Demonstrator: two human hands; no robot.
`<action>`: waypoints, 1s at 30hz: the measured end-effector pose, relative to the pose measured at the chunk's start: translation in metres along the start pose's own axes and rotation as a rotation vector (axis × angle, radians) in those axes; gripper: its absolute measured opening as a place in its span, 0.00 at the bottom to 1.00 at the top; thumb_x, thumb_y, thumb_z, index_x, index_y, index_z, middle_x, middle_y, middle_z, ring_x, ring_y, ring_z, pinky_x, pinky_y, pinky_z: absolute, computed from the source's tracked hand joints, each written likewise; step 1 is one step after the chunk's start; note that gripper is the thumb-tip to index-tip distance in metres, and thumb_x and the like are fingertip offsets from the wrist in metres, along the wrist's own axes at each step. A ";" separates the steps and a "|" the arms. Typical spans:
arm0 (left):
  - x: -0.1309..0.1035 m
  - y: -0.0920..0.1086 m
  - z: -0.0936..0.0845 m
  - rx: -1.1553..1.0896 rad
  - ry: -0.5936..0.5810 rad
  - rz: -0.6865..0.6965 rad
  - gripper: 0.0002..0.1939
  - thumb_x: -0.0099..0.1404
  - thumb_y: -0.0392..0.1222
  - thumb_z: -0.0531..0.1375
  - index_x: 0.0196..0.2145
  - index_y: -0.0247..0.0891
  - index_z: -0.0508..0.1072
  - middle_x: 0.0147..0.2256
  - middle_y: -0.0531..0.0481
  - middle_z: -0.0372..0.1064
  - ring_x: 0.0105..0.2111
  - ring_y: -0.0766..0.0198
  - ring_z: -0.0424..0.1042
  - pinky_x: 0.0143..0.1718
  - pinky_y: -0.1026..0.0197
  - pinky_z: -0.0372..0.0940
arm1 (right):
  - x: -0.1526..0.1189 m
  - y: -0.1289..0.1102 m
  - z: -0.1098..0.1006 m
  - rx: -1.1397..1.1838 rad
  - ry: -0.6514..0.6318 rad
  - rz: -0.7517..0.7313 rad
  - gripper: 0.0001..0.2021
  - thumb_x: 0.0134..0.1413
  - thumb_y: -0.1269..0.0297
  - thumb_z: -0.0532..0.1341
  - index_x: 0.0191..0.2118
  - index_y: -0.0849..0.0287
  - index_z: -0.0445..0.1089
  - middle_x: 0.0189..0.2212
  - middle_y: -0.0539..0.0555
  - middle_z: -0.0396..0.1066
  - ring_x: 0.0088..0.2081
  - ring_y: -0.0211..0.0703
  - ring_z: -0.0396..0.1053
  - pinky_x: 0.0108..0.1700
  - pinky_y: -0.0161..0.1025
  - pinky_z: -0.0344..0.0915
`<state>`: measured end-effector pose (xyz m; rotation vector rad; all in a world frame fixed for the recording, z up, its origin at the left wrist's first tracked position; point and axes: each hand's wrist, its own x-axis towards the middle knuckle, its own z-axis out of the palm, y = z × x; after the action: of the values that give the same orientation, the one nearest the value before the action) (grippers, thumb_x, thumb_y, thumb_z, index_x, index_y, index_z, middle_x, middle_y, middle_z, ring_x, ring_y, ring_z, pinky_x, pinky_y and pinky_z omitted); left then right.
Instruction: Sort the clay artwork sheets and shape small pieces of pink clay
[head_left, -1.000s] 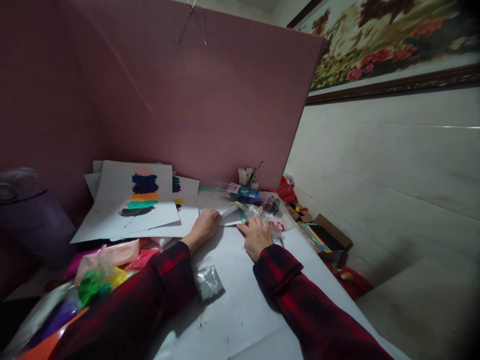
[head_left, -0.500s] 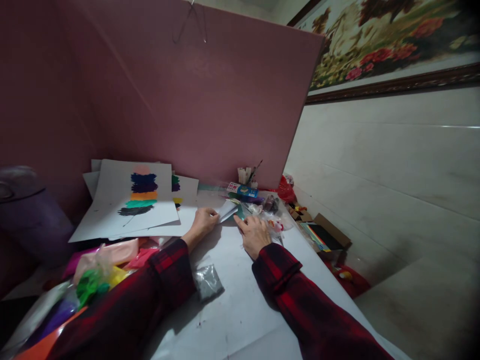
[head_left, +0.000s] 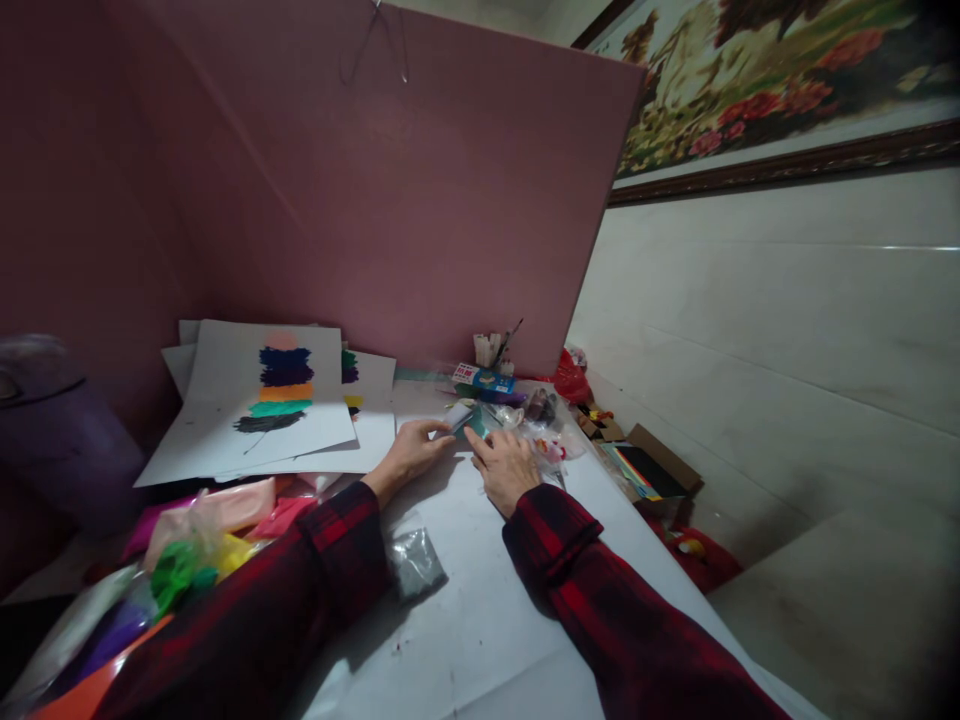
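Observation:
Near the middle of the white table, my left hand (head_left: 417,449) pinches a small white piece of paper (head_left: 453,417) between thumb and fingers. It looks folded or stacked, and its lower end is hidden by the fingertips. Just to the right, my right hand (head_left: 507,464) lies palm down with its fingers stretched out. Its index finger points at the edge of a teal-green sheet (head_left: 472,428) beneath the paper; I cannot tell whether it touches. A clear packet of grey clay-like material (head_left: 417,563) lies in front of my left sleeve.
Painted sheets (head_left: 225,415) are stacked at the left, above bags of coloured material (head_left: 176,570). A blue-and-white box (head_left: 484,379), a brush holder (head_left: 487,348) and plastic-wrapped bits (head_left: 544,410) crowd the back. An open cardboard box (head_left: 664,462) stands beyond the right edge, and a purple bottle (head_left: 64,440) far left.
My left hand has moved slightly right and forward along the white paper, so less of the paper shows. My right hand stays almost in place.

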<state>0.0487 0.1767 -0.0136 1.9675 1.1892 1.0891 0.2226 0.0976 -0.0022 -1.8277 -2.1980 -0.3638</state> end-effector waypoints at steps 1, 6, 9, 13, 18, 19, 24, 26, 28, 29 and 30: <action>0.001 0.000 0.000 -0.019 0.000 -0.008 0.15 0.54 0.42 0.60 0.37 0.32 0.79 0.25 0.47 0.74 0.26 0.62 0.70 0.28 0.64 0.63 | 0.000 0.000 0.000 -0.002 0.002 -0.002 0.23 0.61 0.59 0.53 0.62 0.44 0.54 0.43 0.56 0.66 0.44 0.50 0.59 0.43 0.45 0.51; 0.007 -0.003 -0.001 -0.121 0.020 -0.053 0.12 0.54 0.42 0.62 0.34 0.32 0.80 0.32 0.43 0.77 0.34 0.58 0.73 0.35 0.61 0.66 | 0.000 0.001 0.002 -0.015 0.008 -0.013 0.23 0.62 0.58 0.52 0.62 0.44 0.53 0.42 0.56 0.66 0.43 0.50 0.60 0.42 0.45 0.50; 0.008 -0.003 -0.002 -0.170 0.020 -0.084 0.14 0.53 0.42 0.62 0.34 0.31 0.79 0.33 0.43 0.77 0.33 0.58 0.74 0.34 0.61 0.67 | 0.000 0.002 0.003 -0.014 -0.006 -0.017 0.23 0.62 0.58 0.52 0.62 0.45 0.53 0.43 0.56 0.66 0.44 0.49 0.60 0.42 0.44 0.50; 0.006 0.000 -0.004 -0.198 0.023 -0.111 0.14 0.53 0.41 0.61 0.36 0.31 0.79 0.33 0.43 0.77 0.32 0.59 0.74 0.32 0.62 0.67 | 0.000 0.002 0.001 -0.015 -0.012 -0.016 0.23 0.62 0.58 0.52 0.62 0.45 0.54 0.43 0.56 0.67 0.44 0.50 0.60 0.42 0.45 0.50; 0.004 0.004 -0.007 -0.197 -0.004 -0.113 0.14 0.54 0.40 0.60 0.36 0.33 0.79 0.32 0.45 0.77 0.31 0.59 0.73 0.30 0.62 0.67 | 0.000 0.001 0.000 -0.011 -0.016 -0.008 0.24 0.62 0.58 0.53 0.63 0.48 0.53 0.44 0.57 0.67 0.44 0.50 0.60 0.42 0.45 0.51; 0.003 0.005 -0.008 -0.192 -0.009 -0.106 0.13 0.54 0.39 0.60 0.36 0.34 0.79 0.32 0.45 0.77 0.31 0.59 0.73 0.31 0.62 0.67 | 0.000 0.001 0.000 -0.011 -0.014 -0.007 0.24 0.62 0.58 0.53 0.63 0.48 0.53 0.44 0.57 0.68 0.44 0.50 0.60 0.43 0.45 0.51; 0.003 0.004 -0.007 -0.113 0.014 -0.071 0.11 0.53 0.34 0.58 0.33 0.34 0.79 0.31 0.46 0.76 0.29 0.63 0.72 0.31 0.63 0.65 | -0.001 0.000 -0.002 -0.009 -0.002 -0.012 0.20 0.62 0.59 0.53 0.58 0.52 0.59 0.45 0.57 0.68 0.46 0.51 0.60 0.43 0.46 0.51; 0.003 0.001 -0.005 -0.054 0.044 -0.058 0.09 0.52 0.32 0.57 0.30 0.33 0.77 0.28 0.48 0.74 0.27 0.64 0.70 0.30 0.64 0.64 | -0.001 0.000 -0.003 -0.007 -0.004 -0.009 0.16 0.62 0.59 0.53 0.54 0.52 0.63 0.44 0.57 0.68 0.46 0.51 0.60 0.44 0.46 0.51; 0.005 -0.002 -0.003 0.012 0.084 -0.037 0.08 0.52 0.31 0.57 0.30 0.34 0.75 0.27 0.50 0.73 0.27 0.65 0.69 0.30 0.64 0.63 | -0.001 -0.001 -0.003 0.001 -0.006 -0.010 0.13 0.61 0.59 0.53 0.49 0.53 0.67 0.44 0.57 0.69 0.46 0.50 0.60 0.44 0.46 0.51; 0.005 -0.003 -0.003 0.045 0.100 -0.023 0.09 0.52 0.31 0.57 0.31 0.34 0.75 0.28 0.51 0.72 0.28 0.66 0.68 0.31 0.64 0.63 | -0.001 -0.001 -0.003 0.007 -0.008 -0.013 0.12 0.61 0.59 0.53 0.47 0.53 0.68 0.44 0.56 0.69 0.46 0.50 0.60 0.44 0.46 0.51; 0.005 -0.003 -0.002 0.076 0.109 -0.005 0.10 0.52 0.31 0.57 0.33 0.34 0.74 0.29 0.51 0.72 0.28 0.66 0.67 0.31 0.64 0.62 | -0.001 -0.001 -0.003 0.015 -0.008 -0.015 0.12 0.61 0.59 0.53 0.46 0.54 0.69 0.43 0.57 0.69 0.46 0.50 0.60 0.44 0.45 0.51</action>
<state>0.0472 0.1832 -0.0136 1.9821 1.3105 1.1777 0.2221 0.0956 -0.0001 -1.8088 -2.2152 -0.3431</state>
